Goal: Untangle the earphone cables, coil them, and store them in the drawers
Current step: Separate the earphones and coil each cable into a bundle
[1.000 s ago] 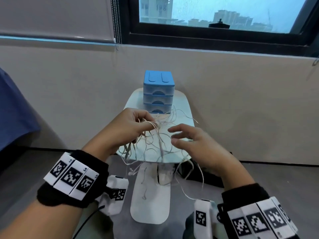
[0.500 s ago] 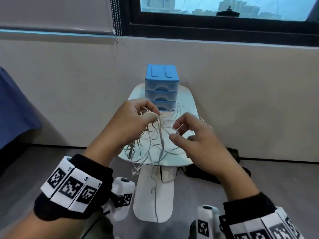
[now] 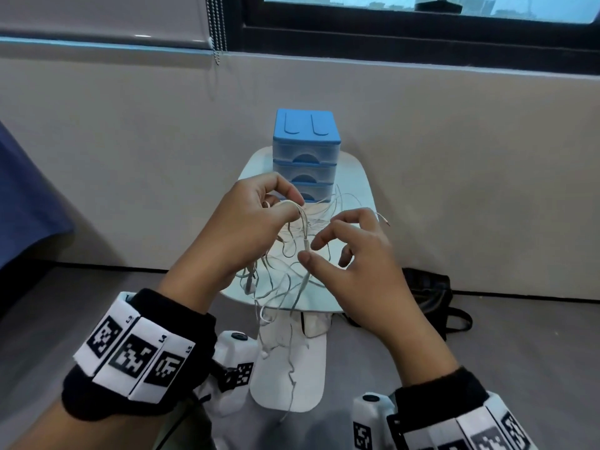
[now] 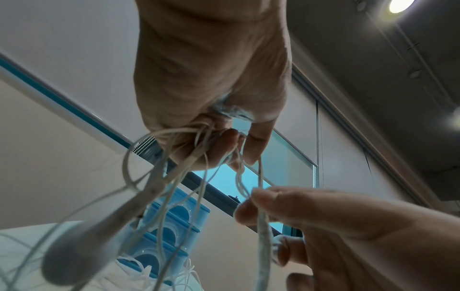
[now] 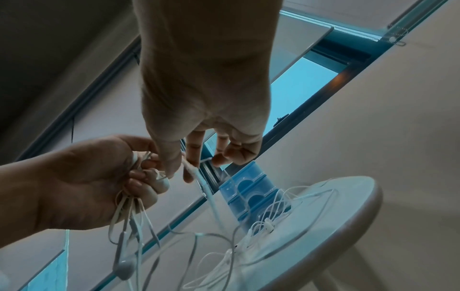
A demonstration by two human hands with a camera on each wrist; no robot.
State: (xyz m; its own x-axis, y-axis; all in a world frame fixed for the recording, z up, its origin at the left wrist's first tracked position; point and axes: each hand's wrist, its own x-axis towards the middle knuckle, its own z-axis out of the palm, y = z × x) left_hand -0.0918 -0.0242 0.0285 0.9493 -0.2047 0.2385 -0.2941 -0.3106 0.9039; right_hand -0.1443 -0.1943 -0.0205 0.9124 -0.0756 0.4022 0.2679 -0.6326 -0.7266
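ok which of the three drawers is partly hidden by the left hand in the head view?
The bottom drawer: the left hand covers its left end. The middle drawer and top drawer show full width. All three look closed.

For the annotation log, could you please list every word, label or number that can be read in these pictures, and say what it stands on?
"L3", "L4", "L5": tiny print beside the square code markers on the left wristband, read with some doubt.
Right wristband: code markers only; any lettering is too small to read.
Blue drawer unit: no text visible.
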